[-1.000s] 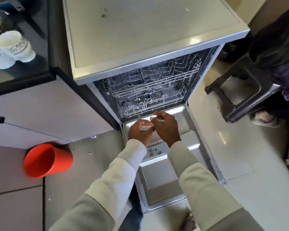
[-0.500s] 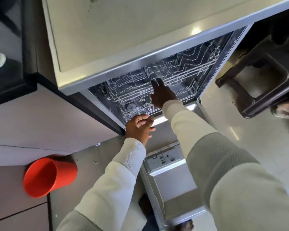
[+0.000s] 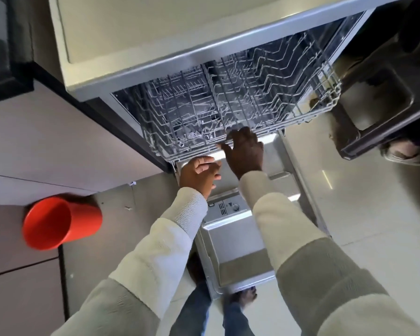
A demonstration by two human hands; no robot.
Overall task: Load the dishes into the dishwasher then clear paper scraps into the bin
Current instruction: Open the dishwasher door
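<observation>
- Has drawn the rack (image 3: pixel 240 98) partway out of the dishwasher (image 3: pixel 155 44), over the lowered door (image 3: pixel 238 248); half a second back, had the right hand (image 3: pixel 245 151) reaching in to a rack not yet pulled out
- Grips the rack's front wire with the right hand, fingers hooked over it and close together
- Holds the left hand (image 3: pixel 199 173) just below the rack's front left corner, fingers loosely curled; cannot tell whether anything lies in them
- Opens loading room, by judgement: shows bare tines, no dishes in view yet
- Leaves floor to the left open but for a red cup (image 3: pixel 58 221) on its side near the cabinet
- Crowds the right with a dark stool (image 3: pixel 378 100) near the rack's right corner
- Calls for care at the door's front edge, close to the person's own feet
</observation>
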